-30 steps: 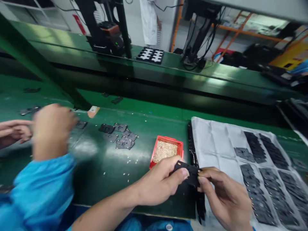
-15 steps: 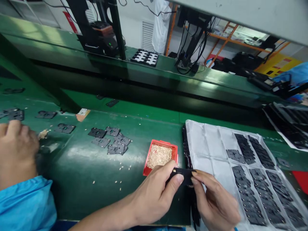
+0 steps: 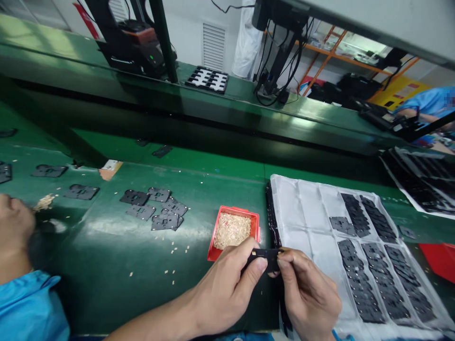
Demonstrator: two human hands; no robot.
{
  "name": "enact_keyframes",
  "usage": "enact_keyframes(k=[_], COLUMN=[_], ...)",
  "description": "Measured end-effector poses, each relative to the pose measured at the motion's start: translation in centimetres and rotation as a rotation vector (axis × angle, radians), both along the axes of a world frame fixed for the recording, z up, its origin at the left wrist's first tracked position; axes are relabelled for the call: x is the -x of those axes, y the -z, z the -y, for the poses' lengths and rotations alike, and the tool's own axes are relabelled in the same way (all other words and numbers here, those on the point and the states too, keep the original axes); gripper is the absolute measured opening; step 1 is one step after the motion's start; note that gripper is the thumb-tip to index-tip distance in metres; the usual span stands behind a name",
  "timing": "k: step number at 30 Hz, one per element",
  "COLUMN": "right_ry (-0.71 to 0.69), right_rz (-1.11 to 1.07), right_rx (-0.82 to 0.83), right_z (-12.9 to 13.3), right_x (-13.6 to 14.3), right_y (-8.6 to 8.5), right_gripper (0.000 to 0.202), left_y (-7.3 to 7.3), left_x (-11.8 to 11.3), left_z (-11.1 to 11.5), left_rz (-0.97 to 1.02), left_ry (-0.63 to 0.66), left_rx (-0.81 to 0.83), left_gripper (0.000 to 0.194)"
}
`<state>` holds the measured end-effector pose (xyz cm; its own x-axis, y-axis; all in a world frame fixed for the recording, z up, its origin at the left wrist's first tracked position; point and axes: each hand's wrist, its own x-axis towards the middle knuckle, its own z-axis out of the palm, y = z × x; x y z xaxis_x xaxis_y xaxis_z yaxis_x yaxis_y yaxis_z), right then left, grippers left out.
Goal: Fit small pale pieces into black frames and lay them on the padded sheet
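Observation:
My left hand (image 3: pixel 227 284) is closed on a thin black plastic part (image 3: pixel 270 260), its thumb pressed on the near face. A small pale piece shows at the part's upper left edge. With thumb and fingertips pinched, my right hand (image 3: pixel 309 284) grips the part's right end; anything tiny between those fingertips is hidden. Just beyond my left hand stands a red box (image 3: pixel 256 232) full of small pale chips (image 3: pixel 232 229). To the right lies a white compartment tray (image 3: pixel 289 203), several of its pockets filled with rows of flat black parts (image 3: pixel 362 279).
Several loose black plates (image 3: pixel 165 221) lie left of the box, with pale chips scattered near them. At the far left is another person's hand (image 3: pixel 12 232) beside a chip heap (image 3: pixel 44 202). A green post (image 3: pixel 67 128) and raised shelf (image 3: pixel 220 104) stand behind.
The view has shifted slightly, so the bench items sit a little further left. Both my hands keep hold of the black part. The other person's hand has moved left and down in view.

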<state>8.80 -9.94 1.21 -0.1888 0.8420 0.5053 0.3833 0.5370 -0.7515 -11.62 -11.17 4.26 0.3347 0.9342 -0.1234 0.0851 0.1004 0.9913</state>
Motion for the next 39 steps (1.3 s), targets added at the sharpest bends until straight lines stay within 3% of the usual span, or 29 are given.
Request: enact_keyframes(k=[4,12,18,30,39], right_ry=[0.028,0.105,0.177,0.181,0.18], right_rz=[0.005,0.109,0.174,0.266,0.123], right_rx=[-0.037,-0.32,-0.354,-0.343,-0.33], right_z=[0.1,0.2,0.5,1.2,0.5], right_x=[-0.1,0.4,0.1,-1.1,0.5], right_y=[0.4,0.5,0.6,1.6,1.0], right_gripper=[0.028,0.042,0.039,0.037,0.041], left_y=[0.0,0.5,0.6,0.6,0.2], left_x=[0.1,0.0,-0.3,-0.6,-0.8], left_z=[0.0,0.4,0.9,0.8,0.8], left_rz=[-0.021,-0.077,-0.116,-0.092,-0.086], left_ry=[0.006,-0.017,0.001,0.003,-0.026], left_rx=[0.02,0.025,0.001,-0.047,0.024], left_gripper=[0.034,0.032,0.031,0.034,0.036])
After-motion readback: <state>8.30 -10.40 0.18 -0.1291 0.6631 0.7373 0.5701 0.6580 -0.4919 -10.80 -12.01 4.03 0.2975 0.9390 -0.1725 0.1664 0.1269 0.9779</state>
